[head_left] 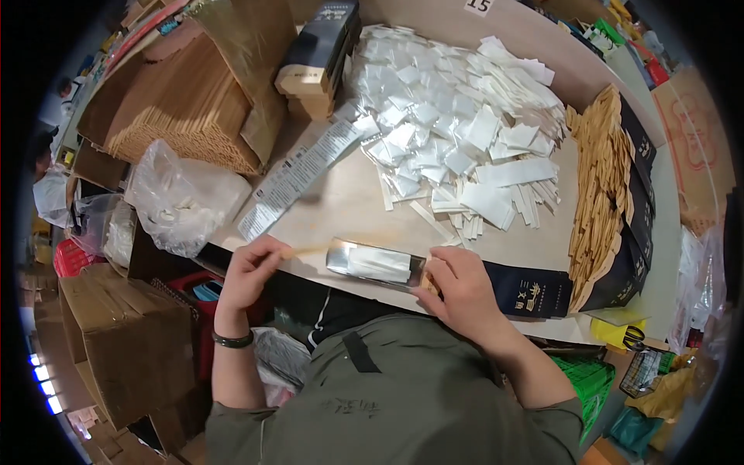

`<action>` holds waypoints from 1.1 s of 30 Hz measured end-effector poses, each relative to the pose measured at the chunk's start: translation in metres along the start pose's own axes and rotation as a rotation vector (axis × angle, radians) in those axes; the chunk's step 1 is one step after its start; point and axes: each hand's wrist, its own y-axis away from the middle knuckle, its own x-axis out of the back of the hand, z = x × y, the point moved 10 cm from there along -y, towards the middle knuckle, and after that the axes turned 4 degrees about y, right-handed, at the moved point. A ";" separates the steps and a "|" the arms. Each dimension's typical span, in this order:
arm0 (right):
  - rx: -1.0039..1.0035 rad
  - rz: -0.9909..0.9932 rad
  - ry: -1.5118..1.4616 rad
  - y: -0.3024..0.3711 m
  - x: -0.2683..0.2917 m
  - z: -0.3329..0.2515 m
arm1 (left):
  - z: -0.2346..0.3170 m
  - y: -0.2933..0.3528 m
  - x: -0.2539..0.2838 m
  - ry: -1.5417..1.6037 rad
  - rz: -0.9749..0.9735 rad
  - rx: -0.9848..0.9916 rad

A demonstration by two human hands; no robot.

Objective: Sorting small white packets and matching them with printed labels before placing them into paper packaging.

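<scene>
A narrow open box with a silvery inside (338, 257) lies at the table's front edge, with white packets (378, 263) in it. My right hand (457, 288) grips its right end between thumb and fingers. At the box's left, my left hand (257, 267) is closed in a pinch on a thin tan strip (308, 250), which is blurred. Whether that strip is joined to the box cannot be made out. Beyond both hands spreads a big heap of small white packets and sachets (434, 116). Right of my right hand lies a flat dark blue carton (535, 293).
Flattened dark cartons with tan edges (597, 186) are stacked along the right side. At back left stand a carton of tan cardboard pieces (182, 108) and dark boxes (322, 46). A printed strip (298, 178) and a clear plastic bag (186, 201) lie at left. Scissors (634, 338) sit front right.
</scene>
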 end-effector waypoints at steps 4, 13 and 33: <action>0.079 -0.122 0.024 0.017 -0.010 0.008 | 0.004 -0.015 -0.039 -0.285 -0.292 0.077; -0.010 -0.092 -0.010 0.014 -0.021 0.010 | 0.031 -0.001 -0.178 -0.451 -0.221 -0.430; 0.264 -0.011 0.287 -0.005 0.084 0.024 | 0.069 -0.005 -0.195 -0.999 -0.313 -0.667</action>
